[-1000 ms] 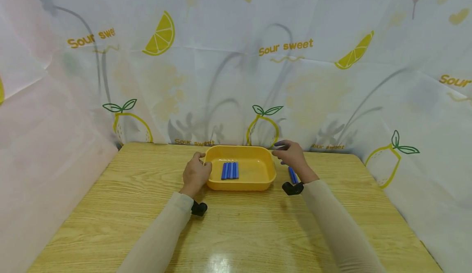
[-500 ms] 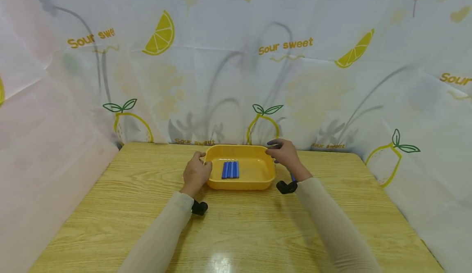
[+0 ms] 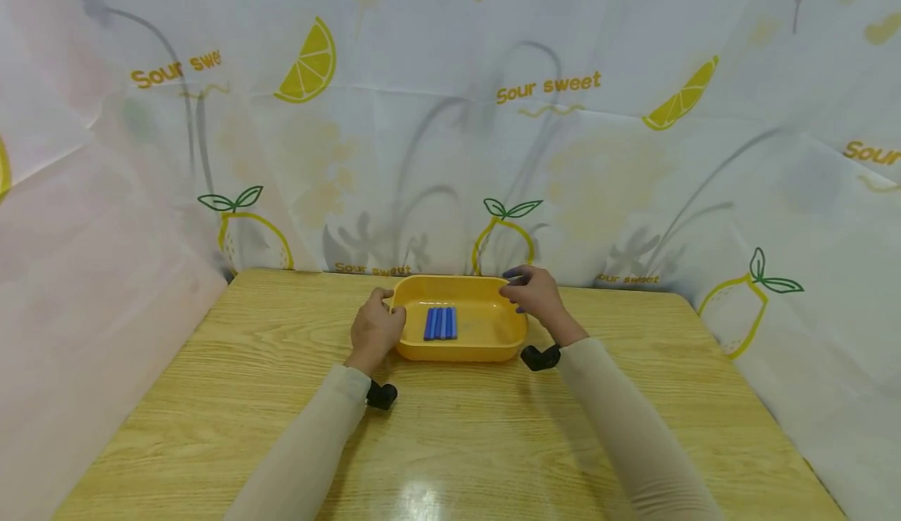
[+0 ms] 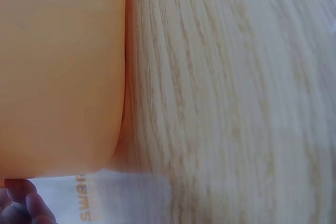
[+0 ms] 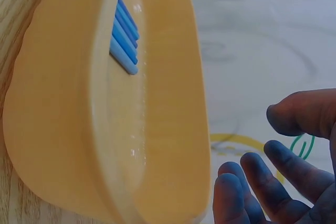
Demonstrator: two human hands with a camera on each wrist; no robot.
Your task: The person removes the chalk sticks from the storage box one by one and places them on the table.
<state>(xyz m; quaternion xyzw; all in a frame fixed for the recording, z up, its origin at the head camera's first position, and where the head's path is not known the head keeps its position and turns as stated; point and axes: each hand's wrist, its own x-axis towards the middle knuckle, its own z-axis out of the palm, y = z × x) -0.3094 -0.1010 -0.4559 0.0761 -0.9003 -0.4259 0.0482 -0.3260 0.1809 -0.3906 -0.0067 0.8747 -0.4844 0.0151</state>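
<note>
Several slim, chalk-like blue sticks (image 3: 440,324) lie side by side on the floor of a yellow plastic tray (image 3: 486,353), left of its middle. The right wrist view shows the same blue sticks (image 5: 125,38) in light and dark shades. My left hand (image 3: 375,329) holds the tray's left end, thumb at the rim; its curled fingertips (image 4: 32,203) show at the tray's edge in the left wrist view. My right hand (image 3: 535,292) hovers by the tray's right end. Its blue-smudged fingers (image 5: 268,184) are spread apart from the thumb, with nothing between them.
The tray stands near the back edge of a wood-grain table (image 3: 450,435). Behind it hangs a white cloth (image 3: 422,153) printed with lemons and lettering. A black wrist camera (image 3: 540,357) sits on the right wrist, another black camera (image 3: 382,395) on the left.
My right hand has moved left, over the tray's right rim. Blue sticks seen on the table right of the tray are now hidden behind my right wrist. The left hand stays put.
</note>
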